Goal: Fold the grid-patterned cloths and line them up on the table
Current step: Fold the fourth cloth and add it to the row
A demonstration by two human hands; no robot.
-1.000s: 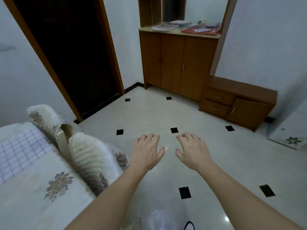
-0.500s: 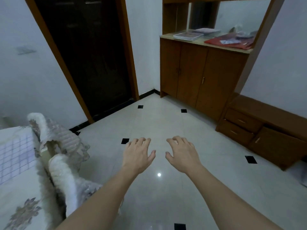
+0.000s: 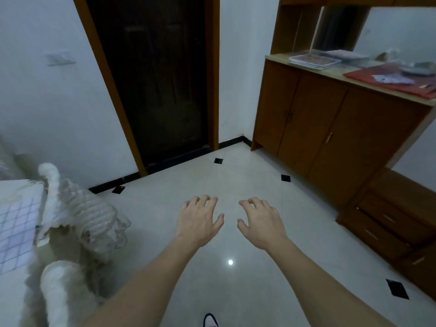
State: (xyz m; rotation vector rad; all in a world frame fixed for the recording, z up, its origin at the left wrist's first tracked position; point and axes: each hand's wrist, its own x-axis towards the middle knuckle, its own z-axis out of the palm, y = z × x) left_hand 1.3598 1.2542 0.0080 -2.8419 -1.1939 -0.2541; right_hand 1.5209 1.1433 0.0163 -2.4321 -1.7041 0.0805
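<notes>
A white cloth with a blue grid pattern (image 3: 16, 230) lies at the far left edge, on a surface draped in a quilted cream cover (image 3: 82, 215). My left hand (image 3: 198, 220) and my right hand (image 3: 260, 223) are stretched out side by side over the tiled floor, palms down, fingers loosely bent. Neither hand holds or touches anything. Both are well to the right of the grid cloth.
A dark wooden door (image 3: 155, 76) stands ahead. A brown cabinet (image 3: 330, 121) with papers and a red sheet on top lines the right wall, with a low drawer unit (image 3: 396, 223) beside it. The pale tiled floor (image 3: 212, 180) has small black diamonds.
The view has swung up and to the right, so the grid cloth and cream cover slid toward the left edge. Both hands stay empty, held out in front, fingers now slightly more bent.
</notes>
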